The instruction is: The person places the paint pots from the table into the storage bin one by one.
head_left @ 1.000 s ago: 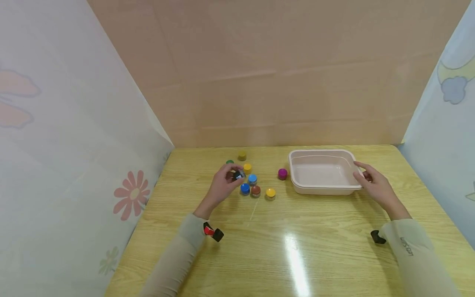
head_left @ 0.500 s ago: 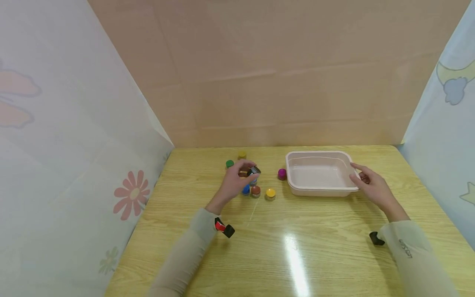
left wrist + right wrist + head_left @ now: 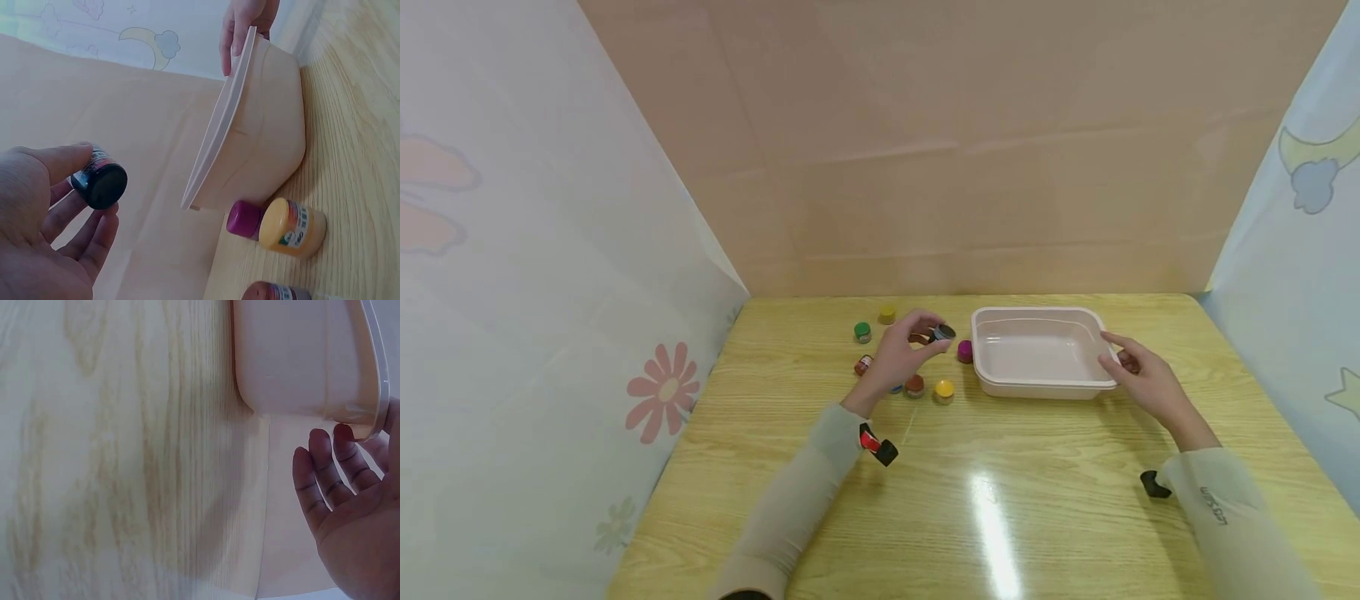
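Observation:
My left hand [image 3: 901,354] holds a small paint jar [image 3: 942,333] with a black lid between thumb and fingers. In the left wrist view this jar [image 3: 100,178] is raised and tilted, its dark lid facing the camera. My right hand [image 3: 1144,379] grips the right end of a pale pink plastic tub [image 3: 1047,388] by its rim. The right wrist view shows my fingertips [image 3: 320,439] at the rim's corner. No jars are visible inside the tub. A purple-lidded jar [image 3: 965,352] stands close to the tub's left side.
Several jars stand on the wooden table [image 3: 925,508]: green-lidded [image 3: 862,332], yellow-lidded [image 3: 887,315], brown-lidded [image 3: 914,386] and orange-yellow-lidded [image 3: 944,392]. A reddish jar [image 3: 863,364] sits left of my left wrist, seemingly tipped. Blue-lidded jars are mostly hidden behind that hand. A brown-papered wall [image 3: 970,167] rises behind.
My left hand has carried the black-lidded jar rightward, from among the other jars toward the tub. The tub has slid slightly left with my right hand on it, closer to the purple-lidded jar.

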Demonstrator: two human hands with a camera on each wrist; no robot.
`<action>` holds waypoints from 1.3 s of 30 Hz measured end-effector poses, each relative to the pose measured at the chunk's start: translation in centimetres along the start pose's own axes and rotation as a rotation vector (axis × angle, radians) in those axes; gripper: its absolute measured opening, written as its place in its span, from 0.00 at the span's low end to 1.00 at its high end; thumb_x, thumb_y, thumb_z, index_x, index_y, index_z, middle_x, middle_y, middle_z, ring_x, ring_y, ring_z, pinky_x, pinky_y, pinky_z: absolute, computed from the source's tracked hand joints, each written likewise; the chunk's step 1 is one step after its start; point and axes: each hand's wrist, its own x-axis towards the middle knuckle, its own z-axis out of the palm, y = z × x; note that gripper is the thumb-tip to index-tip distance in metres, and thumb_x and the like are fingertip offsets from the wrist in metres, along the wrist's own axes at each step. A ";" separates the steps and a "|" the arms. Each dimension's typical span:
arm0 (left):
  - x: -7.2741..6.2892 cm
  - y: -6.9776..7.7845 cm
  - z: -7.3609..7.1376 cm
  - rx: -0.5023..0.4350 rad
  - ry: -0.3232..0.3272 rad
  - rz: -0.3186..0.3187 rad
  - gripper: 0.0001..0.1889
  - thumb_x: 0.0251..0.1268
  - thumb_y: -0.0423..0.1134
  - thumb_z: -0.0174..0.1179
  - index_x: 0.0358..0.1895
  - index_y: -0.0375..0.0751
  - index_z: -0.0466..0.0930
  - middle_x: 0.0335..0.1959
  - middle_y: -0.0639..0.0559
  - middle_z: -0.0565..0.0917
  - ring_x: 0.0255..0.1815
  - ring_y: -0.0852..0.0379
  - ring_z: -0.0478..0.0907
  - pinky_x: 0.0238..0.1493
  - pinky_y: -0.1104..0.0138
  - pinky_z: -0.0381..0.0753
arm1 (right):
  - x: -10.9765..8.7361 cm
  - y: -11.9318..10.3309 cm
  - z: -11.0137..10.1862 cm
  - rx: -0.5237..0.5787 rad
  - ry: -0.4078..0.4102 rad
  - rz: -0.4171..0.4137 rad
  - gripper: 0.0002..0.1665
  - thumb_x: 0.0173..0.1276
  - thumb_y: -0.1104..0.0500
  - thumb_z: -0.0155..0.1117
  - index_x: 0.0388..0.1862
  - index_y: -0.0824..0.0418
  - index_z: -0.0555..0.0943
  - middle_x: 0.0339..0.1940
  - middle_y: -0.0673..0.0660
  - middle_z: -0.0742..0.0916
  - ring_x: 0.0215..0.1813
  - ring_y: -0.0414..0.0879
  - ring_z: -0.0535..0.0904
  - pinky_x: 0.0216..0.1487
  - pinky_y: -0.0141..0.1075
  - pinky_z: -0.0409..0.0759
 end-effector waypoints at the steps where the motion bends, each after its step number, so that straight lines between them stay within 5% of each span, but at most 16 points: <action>1: 0.3 0.1 0.3 -0.006 -0.007 -0.001 0.20 0.70 0.43 0.69 0.61 0.45 0.79 0.56 0.49 0.85 0.55 0.54 0.82 0.60 0.62 0.83 | 0.0 0.0 0.0 -0.001 0.000 0.000 0.33 0.82 0.50 0.57 0.77 0.67 0.68 0.36 0.58 0.76 0.31 0.38 0.67 0.26 0.33 0.68; 22: 7.0 0.8 8.3 -0.019 -0.058 0.018 0.23 0.69 0.39 0.70 0.65 0.40 0.80 0.57 0.48 0.83 0.51 0.59 0.84 0.52 0.77 0.81 | 0.3 0.2 0.0 -0.003 -0.003 -0.003 0.34 0.81 0.51 0.58 0.78 0.67 0.66 0.38 0.58 0.75 0.32 0.38 0.67 0.27 0.33 0.67; 39: 9.9 2.5 12.9 -0.166 -0.028 -0.118 0.18 0.63 0.35 0.74 0.55 0.44 0.85 0.50 0.52 0.86 0.45 0.64 0.84 0.44 0.77 0.83 | -0.5 -0.1 -0.6 -0.027 -0.004 0.008 0.34 0.82 0.51 0.58 0.78 0.68 0.66 0.39 0.60 0.75 0.32 0.37 0.67 0.28 0.32 0.68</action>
